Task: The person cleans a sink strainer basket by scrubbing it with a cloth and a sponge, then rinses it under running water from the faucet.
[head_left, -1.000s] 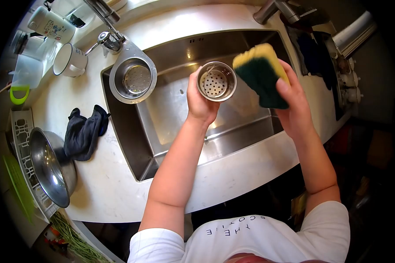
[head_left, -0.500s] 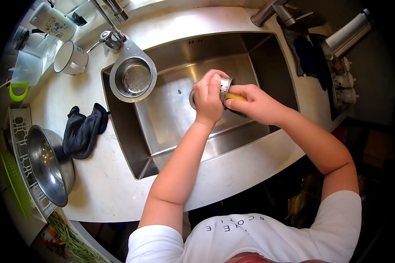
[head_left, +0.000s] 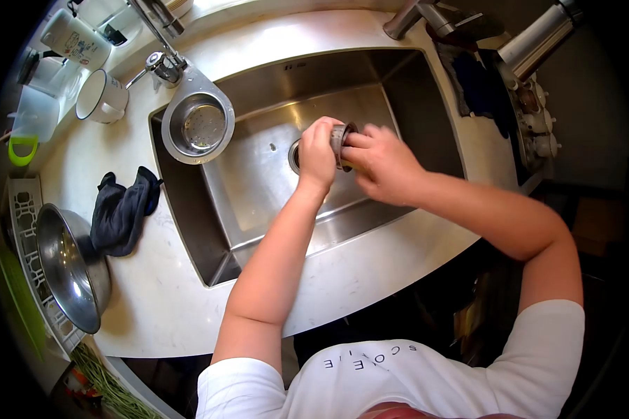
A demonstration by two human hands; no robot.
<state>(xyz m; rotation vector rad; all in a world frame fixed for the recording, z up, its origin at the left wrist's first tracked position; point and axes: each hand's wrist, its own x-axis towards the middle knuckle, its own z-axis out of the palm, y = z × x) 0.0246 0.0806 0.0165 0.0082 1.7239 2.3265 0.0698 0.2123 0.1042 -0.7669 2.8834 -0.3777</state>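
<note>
Over the sink (head_left: 258,209), my left hand (head_left: 317,159) is closed around a small perforated metal sink strainer (head_left: 338,143), its mouth turned to the right. The fingers of my right hand (head_left: 388,166) reach into that mouth and are bent around a sponge (head_left: 346,163). Only a bit of yellow shows at the strainer's rim; the fingers and the strainer hide the remainder. Behind my left hand, the round drain opening (head_left: 294,156) is partly covered.
A metal drain cup (head_left: 199,129) hangs at the sink's left corner, below the faucet (head_left: 162,66). On the counter lie a dark cloth (head_left: 124,213), a steel bowl (head_left: 73,269) and a white mug (head_left: 102,96). Another dark cloth (head_left: 475,87) lies right of the sink.
My right hand has turned and its fingers have moved into the strainer's mouth, so less of the yellow sponge shows. The left hand still holds the strainer. The whole view has shifted slightly.
</note>
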